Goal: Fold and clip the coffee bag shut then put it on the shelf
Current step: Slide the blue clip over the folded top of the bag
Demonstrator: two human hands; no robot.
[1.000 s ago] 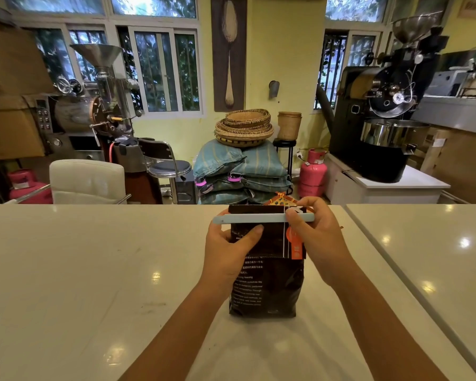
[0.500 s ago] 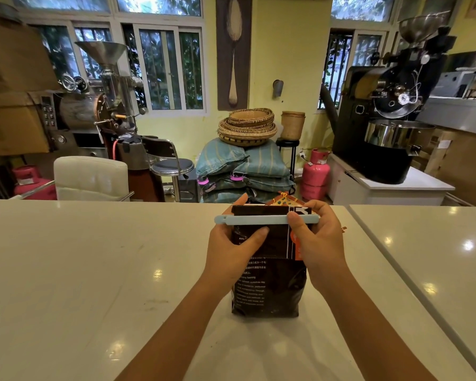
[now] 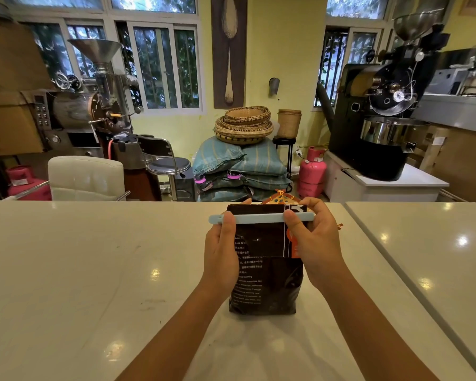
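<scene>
The dark brown foil coffee bag [image 3: 264,270] stood upright on the glossy white counter [image 3: 94,270], centre frame. Both hands pinched the long pale-blue plastic clip [image 3: 259,218] across its folded top: left hand [image 3: 221,251] at 9 o'clock, right hand [image 3: 313,240] at 3 o'clock.

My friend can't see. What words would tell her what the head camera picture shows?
Two hands, left hand and right hand, pinch a pale blue clip across the folded top of a dark coffee bag standing on a white counter.
</scene>
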